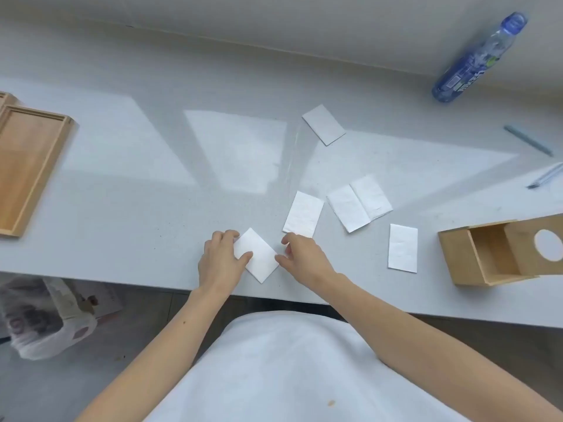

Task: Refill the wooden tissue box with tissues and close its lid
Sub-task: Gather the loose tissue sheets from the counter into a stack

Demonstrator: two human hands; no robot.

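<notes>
A folded white tissue (259, 257) lies near the table's front edge. My left hand (221, 260) presses on its left corner, thumb on top. My right hand (301, 257) touches its right corner with the fingertips. Several more folded tissues lie on the table: one (303, 213) just behind my right hand, a half-unfolded one (359, 205), one (402, 248) to the right, and one (323, 124) farther back. The wooden tissue box (466, 254) stands at the right, its sliding lid (536, 242) with a round hole pulled partly aside, the inside empty.
A wooden tray (27, 166) sits at the left edge. A blue plastic bottle (478, 59) lies at the back right. Two pens (528, 141) (547, 175) lie at the far right. A plastic bag (45, 324) rests on the floor at the left.
</notes>
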